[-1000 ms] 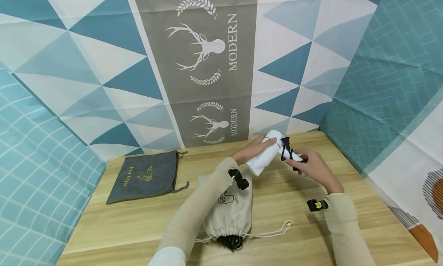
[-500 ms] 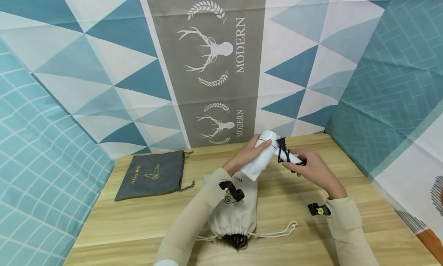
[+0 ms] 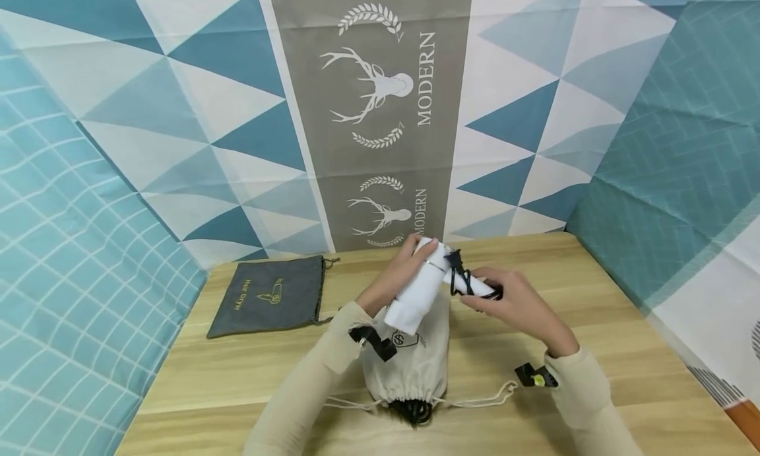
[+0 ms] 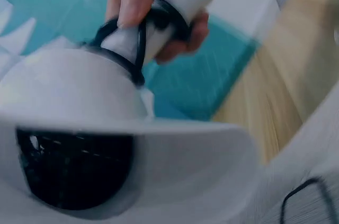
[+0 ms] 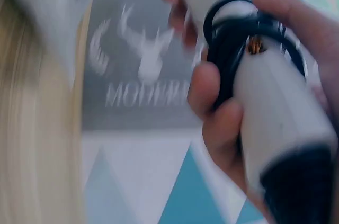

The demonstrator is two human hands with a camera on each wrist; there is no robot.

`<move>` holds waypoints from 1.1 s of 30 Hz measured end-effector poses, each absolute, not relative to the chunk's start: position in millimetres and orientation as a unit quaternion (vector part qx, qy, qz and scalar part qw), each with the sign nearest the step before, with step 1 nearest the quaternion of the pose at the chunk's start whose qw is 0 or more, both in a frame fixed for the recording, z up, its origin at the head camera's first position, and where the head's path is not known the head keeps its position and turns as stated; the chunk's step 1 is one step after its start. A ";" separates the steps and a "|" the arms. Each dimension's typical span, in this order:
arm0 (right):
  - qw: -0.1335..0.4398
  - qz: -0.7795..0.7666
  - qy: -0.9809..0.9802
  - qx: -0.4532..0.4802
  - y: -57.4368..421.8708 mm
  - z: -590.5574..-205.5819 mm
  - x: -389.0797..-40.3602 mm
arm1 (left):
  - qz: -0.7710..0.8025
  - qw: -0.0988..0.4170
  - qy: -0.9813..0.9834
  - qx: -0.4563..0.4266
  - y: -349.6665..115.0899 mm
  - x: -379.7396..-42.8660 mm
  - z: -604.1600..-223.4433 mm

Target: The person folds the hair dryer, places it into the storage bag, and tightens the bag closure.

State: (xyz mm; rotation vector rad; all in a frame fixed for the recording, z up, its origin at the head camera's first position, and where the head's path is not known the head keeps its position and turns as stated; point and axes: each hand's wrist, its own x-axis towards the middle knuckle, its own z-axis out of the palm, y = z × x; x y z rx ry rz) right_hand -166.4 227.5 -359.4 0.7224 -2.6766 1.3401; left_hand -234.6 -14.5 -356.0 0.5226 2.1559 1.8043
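Observation:
A white hair dryer (image 3: 417,299) is held in the air over the table, partly above a beige drawstring bag (image 3: 410,370). My left hand (image 3: 393,279) grips its barrel, thumb on top. My right hand (image 3: 518,304) holds the handle, which has a black cord (image 3: 464,282) wound round it. In the left wrist view the wide nozzle (image 4: 196,171) fills the lower part, with a dark round opening inside. The right wrist view shows the handle (image 5: 280,97) within the curled right fingers (image 5: 222,123). Most left fingers are hidden behind the barrel in the head view.
A flat dark grey drawstring bag (image 3: 267,294) marked "Hair Dryer" lies at the left of the wooden table (image 3: 285,363). Black cable (image 3: 414,411) pokes out of the beige bag's gathered mouth, whose white string (image 3: 481,400) trails right. Patterned cloth walls (image 3: 516,113) stand behind and beside.
Both hands have carried the hair dryer to the left and slightly nearer, so its barrel now overlaps the beige bag. The head view has turned a little left. Both grips stay the same.

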 end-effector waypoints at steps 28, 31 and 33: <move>0.080 0.298 -0.904 0.296 132.0 -326.8 -103.6 | 0.649 0.051 0.732 0.200 -96.0 -126.3 -324.8; 0.057 0.326 -0.903 0.274 128.6 -322.6 -97.5 | 0.649 0.045 0.732 0.203 -102.7 -119.5 -319.0; 0.055 0.322 -0.906 0.270 127.1 -318.9 -91.5 | 0.647 0.034 0.734 0.206 -107.7 -113.4 -313.5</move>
